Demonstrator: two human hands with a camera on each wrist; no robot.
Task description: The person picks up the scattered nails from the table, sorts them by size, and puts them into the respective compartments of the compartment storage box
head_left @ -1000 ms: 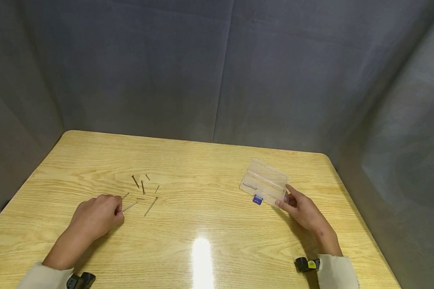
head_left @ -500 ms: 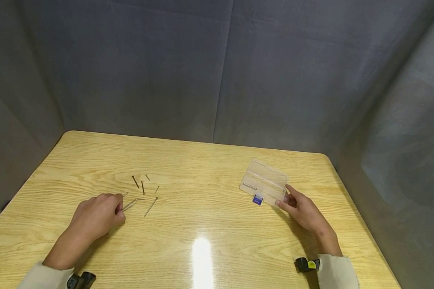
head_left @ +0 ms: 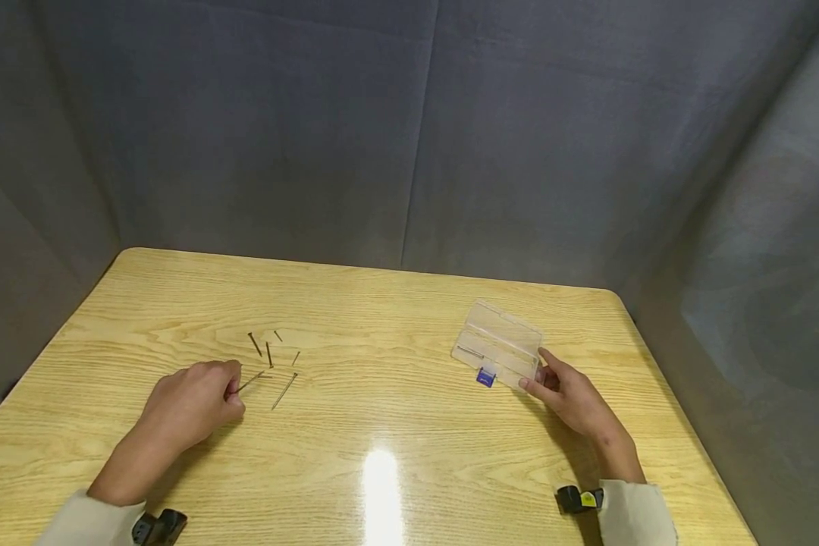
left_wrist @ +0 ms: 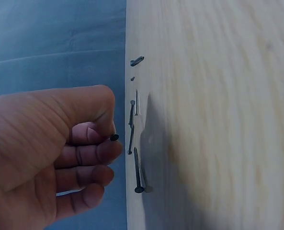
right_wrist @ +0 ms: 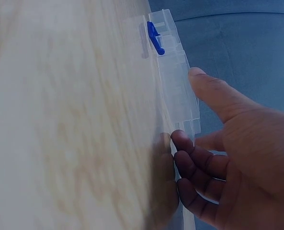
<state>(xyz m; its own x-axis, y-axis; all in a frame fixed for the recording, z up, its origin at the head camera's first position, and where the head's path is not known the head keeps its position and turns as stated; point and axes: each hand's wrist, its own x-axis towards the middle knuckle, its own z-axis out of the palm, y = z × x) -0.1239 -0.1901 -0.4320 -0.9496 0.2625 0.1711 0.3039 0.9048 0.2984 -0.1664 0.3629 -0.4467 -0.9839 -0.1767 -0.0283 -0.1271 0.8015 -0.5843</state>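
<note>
My left hand [head_left: 194, 398] pinches a nail [head_left: 251, 381] between thumb and index finger, close over the table. The left wrist view shows its dark head [left_wrist: 114, 137] sticking out at the fingertips, with most of its shaft hidden. Several loose nails lie just beyond, among them a long one [head_left: 285, 391] to the right and two dark ones [head_left: 255, 344] behind. My right hand [head_left: 566, 390] holds the near right corner of a clear plastic box [head_left: 501, 330], thumb on the front edge and fingers round the end. The lid is raised, and one nail [head_left: 470, 352] lies inside.
Both hands work over a wood-grain table [head_left: 382, 341]. A blue latch [head_left: 486, 377] hangs from the box's front edge. Grey cloth [head_left: 280, 136] hangs behind the table and at its sides.
My left hand has shifted slightly right and away from me, and the nail in its fingers has moved with it. The right hand and the box stay where they were.
</note>
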